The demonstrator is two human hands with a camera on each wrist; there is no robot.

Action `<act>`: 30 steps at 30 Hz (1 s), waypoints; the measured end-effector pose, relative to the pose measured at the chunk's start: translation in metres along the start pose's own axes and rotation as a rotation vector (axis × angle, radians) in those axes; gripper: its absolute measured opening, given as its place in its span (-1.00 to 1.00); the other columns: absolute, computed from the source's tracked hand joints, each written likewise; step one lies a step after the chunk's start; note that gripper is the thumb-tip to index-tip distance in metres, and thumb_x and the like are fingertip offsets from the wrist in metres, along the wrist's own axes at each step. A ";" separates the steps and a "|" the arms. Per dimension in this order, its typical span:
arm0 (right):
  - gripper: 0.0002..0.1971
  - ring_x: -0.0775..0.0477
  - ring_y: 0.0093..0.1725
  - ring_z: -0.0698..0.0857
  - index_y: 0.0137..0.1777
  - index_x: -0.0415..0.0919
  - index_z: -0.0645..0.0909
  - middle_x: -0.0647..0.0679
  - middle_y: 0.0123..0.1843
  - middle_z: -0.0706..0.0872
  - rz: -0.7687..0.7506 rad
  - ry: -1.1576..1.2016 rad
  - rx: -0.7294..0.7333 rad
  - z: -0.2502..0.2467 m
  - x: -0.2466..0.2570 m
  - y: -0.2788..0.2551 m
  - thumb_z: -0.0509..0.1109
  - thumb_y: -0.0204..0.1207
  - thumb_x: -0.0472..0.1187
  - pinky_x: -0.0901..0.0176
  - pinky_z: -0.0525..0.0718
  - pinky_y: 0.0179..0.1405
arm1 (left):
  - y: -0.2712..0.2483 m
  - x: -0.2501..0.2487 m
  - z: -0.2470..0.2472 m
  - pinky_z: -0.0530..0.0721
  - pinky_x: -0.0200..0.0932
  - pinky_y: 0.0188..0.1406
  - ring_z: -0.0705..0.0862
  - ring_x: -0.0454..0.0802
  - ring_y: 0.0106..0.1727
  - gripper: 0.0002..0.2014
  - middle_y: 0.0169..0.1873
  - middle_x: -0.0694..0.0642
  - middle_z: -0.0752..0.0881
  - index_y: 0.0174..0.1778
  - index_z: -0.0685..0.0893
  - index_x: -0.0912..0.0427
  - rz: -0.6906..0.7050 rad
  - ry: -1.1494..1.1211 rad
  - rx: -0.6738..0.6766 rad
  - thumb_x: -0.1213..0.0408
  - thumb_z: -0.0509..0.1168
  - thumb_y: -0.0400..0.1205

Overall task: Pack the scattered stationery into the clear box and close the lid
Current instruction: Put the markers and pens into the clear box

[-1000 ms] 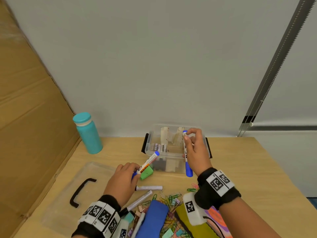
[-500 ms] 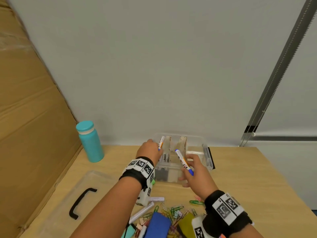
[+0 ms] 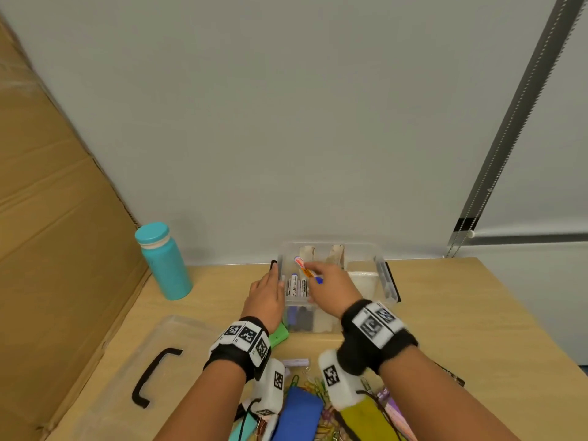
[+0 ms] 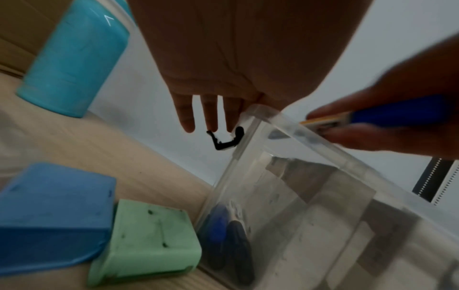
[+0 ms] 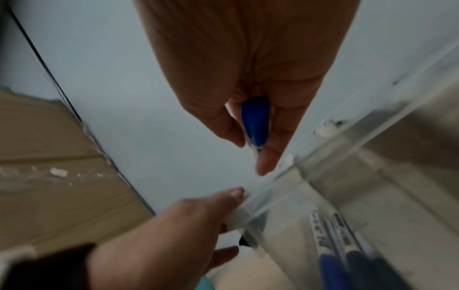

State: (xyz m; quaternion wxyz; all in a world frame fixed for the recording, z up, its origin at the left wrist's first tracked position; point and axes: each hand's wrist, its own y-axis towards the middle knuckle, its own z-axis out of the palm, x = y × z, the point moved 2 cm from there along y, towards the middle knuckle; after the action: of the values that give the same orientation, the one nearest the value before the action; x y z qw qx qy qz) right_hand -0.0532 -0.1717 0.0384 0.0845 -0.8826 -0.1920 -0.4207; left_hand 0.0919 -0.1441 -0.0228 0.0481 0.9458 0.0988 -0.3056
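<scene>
The clear box stands at the table's back edge, with several markers lying in its left compartment. My right hand pinches a blue-capped marker tilted over that compartment; the right wrist view shows its cap between thumb and fingers. My left hand holds nothing, its straight fingers resting against the box's left wall beside the black latch. The clear lid with a black handle lies flat at front left.
A teal bottle stands left of the box, with cardboard behind it. In front of the box lie a green block, a blue case, a white marker, paper clips and a yellow-green pouch.
My left hand no longer holds its marker and now rests flat against the box's left side. My right hand has carried its marker left, over the left compartment.
</scene>
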 end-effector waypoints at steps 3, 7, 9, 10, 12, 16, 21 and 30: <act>-0.62 -0.17 0.45 0.48 0.47 -0.27 0.44 -0.28 0.58 0.33 0.021 -0.192 0.105 0.026 0.006 0.025 0.10 0.68 -0.29 0.09 0.41 0.41 | 0.001 0.000 0.000 0.31 0.02 0.52 0.23 0.12 0.57 -0.49 0.62 0.06 0.24 0.68 -0.02 0.06 -0.012 0.009 -0.002 0.10 -0.16 0.78; -0.59 -0.10 0.62 0.28 0.53 -0.30 0.38 -0.14 0.68 0.17 -0.037 -0.208 0.037 0.024 0.002 0.011 0.09 0.68 -0.33 0.16 0.21 0.57 | 0.001 0.002 0.000 0.36 0.05 0.51 0.25 0.11 0.57 -0.48 0.63 0.04 0.23 0.68 -0.02 0.06 0.000 0.055 -0.007 0.09 -0.17 0.77; -0.62 -0.03 0.56 0.36 0.48 -0.25 0.46 -0.05 0.63 0.28 -0.114 -0.176 -0.050 0.013 -0.005 -0.011 0.10 0.69 -0.31 0.27 0.23 0.52 | 0.003 0.005 0.002 0.36 0.05 0.52 0.24 0.11 0.57 -0.48 0.65 0.01 0.19 0.68 -0.01 0.07 0.009 0.069 0.000 0.10 -0.17 0.77; -0.63 0.00 0.54 0.38 0.45 -0.21 0.50 -0.02 0.59 0.33 -0.153 -0.178 -0.081 0.007 -0.011 -0.023 0.11 0.68 -0.30 0.30 0.23 0.50 | 0.004 0.007 0.002 0.34 0.06 0.53 0.23 0.11 0.58 -0.48 0.65 0.00 0.17 0.68 -0.01 0.07 0.012 0.079 0.011 0.09 -0.17 0.77; -0.66 0.07 0.50 0.41 0.37 -0.15 0.56 0.04 0.51 0.42 -0.217 -0.199 -0.108 -0.005 -0.025 -0.049 0.15 0.65 -0.29 0.31 0.28 0.50 | 0.007 0.011 0.001 0.28 0.08 0.57 0.18 0.11 0.61 -0.46 0.67 0.00 0.09 0.68 -0.02 0.05 0.015 0.107 0.034 0.03 -0.17 0.76; -0.74 0.23 0.33 0.46 0.23 -0.01 0.61 0.19 0.32 0.52 -0.228 -0.266 -0.114 -0.032 -0.064 -0.094 0.24 0.62 -0.25 0.38 0.35 0.35 | -0.010 0.013 -0.013 0.13 0.00 0.60 0.14 0.11 0.63 -0.47 0.65 0.06 0.07 0.66 0.11 0.12 -0.007 -0.063 -0.119 0.06 -0.08 0.76; -0.81 0.04 0.15 0.60 0.06 -0.06 0.67 0.07 0.11 0.65 -0.081 -0.328 -0.217 -0.062 -0.132 -0.119 0.33 0.56 -0.32 0.29 0.47 0.14 | -0.066 0.010 -0.023 0.48 -0.05 0.37 0.48 -0.01 0.28 -0.68 0.30 0.05 0.37 0.41 0.43 0.08 0.065 -0.328 -0.374 0.20 0.09 0.73; -0.71 -0.16 0.24 0.59 0.29 -0.09 0.57 -0.11 0.28 0.60 0.454 -0.561 -0.034 -0.076 -0.208 -0.108 0.22 0.61 -0.18 0.00 0.62 0.18 | -0.075 0.034 0.024 0.66 -0.05 0.13 0.68 -0.04 0.08 -0.76 0.13 -0.09 0.71 0.16 0.67 -0.09 0.033 0.286 0.152 0.23 0.16 0.66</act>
State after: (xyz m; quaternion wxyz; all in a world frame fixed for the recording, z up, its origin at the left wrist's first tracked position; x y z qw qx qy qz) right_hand -0.2703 -0.1524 -0.0760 0.1053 -0.9851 0.0002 -0.1359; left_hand 0.0891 -0.0688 -0.0644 -0.0332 0.9821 0.0658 -0.1734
